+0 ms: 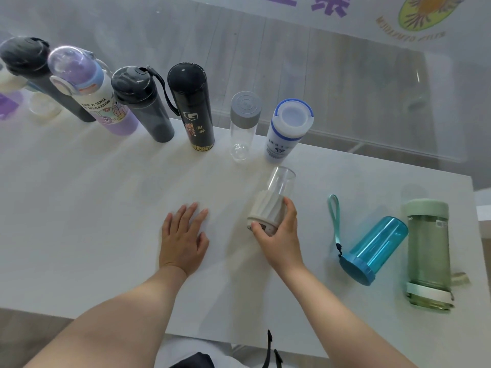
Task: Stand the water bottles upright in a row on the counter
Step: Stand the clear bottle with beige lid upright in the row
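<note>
A white desk [79,208] carries everything. Along its far edge a row of upright bottles is seen: a dark grey bottle [39,75], a purple cartoon-printed bottle [101,102], a smoky black bottle with a strap [143,107], a black flask [195,110], a clear bottle with a grey cap [243,123] and a white bottle with a blue-trimmed lid [287,128]. The row is probably kept at the back so that the near part of the desk stays free for handling.

On the right, well apart from the row, a pale green bottle [429,253] and a blue bottle with a teal loop [374,248] are laid on their sides; they are judged to be awaiting their turn.

The left hand [183,235] is laid flat and released on the desk, palm down, grasping nothing, perhaps as a brace.

The right hand [279,232] is closed around the ribbed white end of a small clear bottle [279,192], thumb on the end face, fingers over the far side. This bottle is tilted, its clear end pointed toward the row and lying just in front of the white bottle. Whether it rests on the desk cannot be told. The grip at one end is judged to suit swinging it upright into the free place to the right of the white bottle.
</note>
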Tool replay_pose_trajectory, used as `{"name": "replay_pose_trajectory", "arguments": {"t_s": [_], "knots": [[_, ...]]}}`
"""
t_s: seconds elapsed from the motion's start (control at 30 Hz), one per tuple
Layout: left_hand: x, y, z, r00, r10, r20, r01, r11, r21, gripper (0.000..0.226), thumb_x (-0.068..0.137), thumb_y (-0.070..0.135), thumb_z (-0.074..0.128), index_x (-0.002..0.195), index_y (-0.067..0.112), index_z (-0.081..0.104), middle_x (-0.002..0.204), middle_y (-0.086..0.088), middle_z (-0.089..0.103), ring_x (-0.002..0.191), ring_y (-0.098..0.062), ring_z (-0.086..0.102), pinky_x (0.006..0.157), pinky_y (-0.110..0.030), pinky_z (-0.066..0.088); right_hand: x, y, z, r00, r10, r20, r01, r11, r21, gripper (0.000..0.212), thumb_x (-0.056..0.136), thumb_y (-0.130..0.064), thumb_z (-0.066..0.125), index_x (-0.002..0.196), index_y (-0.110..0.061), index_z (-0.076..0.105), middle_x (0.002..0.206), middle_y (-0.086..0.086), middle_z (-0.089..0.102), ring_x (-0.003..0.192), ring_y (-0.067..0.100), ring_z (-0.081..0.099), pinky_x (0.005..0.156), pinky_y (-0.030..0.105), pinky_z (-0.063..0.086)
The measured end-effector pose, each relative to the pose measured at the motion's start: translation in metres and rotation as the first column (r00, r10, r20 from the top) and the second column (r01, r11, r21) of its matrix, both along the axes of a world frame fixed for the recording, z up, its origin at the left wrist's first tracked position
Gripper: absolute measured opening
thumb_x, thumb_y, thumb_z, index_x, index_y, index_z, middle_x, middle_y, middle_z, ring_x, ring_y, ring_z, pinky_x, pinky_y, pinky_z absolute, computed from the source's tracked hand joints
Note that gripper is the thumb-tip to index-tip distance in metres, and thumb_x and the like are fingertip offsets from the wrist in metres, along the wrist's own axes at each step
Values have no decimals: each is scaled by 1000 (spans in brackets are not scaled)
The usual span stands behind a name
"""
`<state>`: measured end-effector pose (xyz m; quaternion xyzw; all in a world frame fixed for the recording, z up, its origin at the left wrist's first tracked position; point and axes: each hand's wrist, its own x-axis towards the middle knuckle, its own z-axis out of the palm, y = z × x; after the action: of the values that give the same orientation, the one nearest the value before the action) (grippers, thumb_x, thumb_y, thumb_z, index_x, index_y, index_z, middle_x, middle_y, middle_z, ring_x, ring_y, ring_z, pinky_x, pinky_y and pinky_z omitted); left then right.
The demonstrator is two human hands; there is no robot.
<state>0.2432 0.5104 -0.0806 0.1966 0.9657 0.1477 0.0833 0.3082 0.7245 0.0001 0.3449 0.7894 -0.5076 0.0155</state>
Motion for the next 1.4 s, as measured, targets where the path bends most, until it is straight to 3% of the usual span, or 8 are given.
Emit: {"name": "replay_pose_trajectory", "arguments": {"t_s": [0.17,0.43,0.73,0.87,0.93,1.07,1.23,1.4], "knots": [[0,0,0,1000,-2,6,2,1000,-11,56,83,32,37,139,26,45,149,-4,40,140,-25,29,116,-48,14,2,5,2,1000,-18,-3,18,999,-26,84,79,-27,74,145,-35,22,143,-8,30,102,-16,38,76,-3,33],[0,0,0,1000,-11,-6,11,1000,-17,56,84,32,36,139,25,44,149,-5,40,140,-25,29,116,-47,14,11,33,14,999,34,33,-37,993,111,80,74,-35,71,141,-41,29,131,-14,32,125,11,41,104,37,43],[0,0,0,1000,-10,3,10,999,-30,57,84,33,34,140,25,44,150,-5,39,140,-25,28,116,-47,14,18,73,34,988,-145,-52,152,969,197,66,74,-21,76,130,-21,41,123,-6,38,107,11,43,83,15,41],[0,0,0,1000,-12,0,12,999,-30,57,84,33,34,139,25,44,149,-5,40,140,-25,29,116,-47,14,21,87,44,994,-83,-65,99,945,311,61,73,-24,75,127,-20,46,123,-5,38,112,18,48,97,33,44],[0,0,0,1000,-13,1,13,999,-34,57,84,33,34,140,25,43,149,-5,39,140,-25,29,116,-48,14,21,92,51,998,-22,-60,43,922,384,60,72,-34,68,127,-22,49,127,-2,42,116,21,46,99,30,40],[0,1,0,1000,-11,1,11,999,-32,57,84,33,35,139,25,44,149,-5,39,140,-26,29,116,-48,15,16,101,67,990,140,30,-134,831,540,65,70,-48,50,132,-30,51,129,-4,51,109,23,44,92,26,34],[-1,0,-1,1000,-10,6,11,999,-35,57,84,34,34,140,25,44,150,-5,39,141,-25,28,116,-48,14,8,99,72,979,190,79,-197,756,624,61,73,-47,48,131,-28,44,132,0,48,106,27,49,90,43,47],[0,0,-1,1000,-8,4,8,1000,-30,57,84,33,35,139,25,44,150,-5,39,140,-25,28,116,-48,14,1,92,62,972,222,77,-218,728,650,57,82,-46,58,134,-29,44,142,4,39,118,29,44,89,43,48]]}}
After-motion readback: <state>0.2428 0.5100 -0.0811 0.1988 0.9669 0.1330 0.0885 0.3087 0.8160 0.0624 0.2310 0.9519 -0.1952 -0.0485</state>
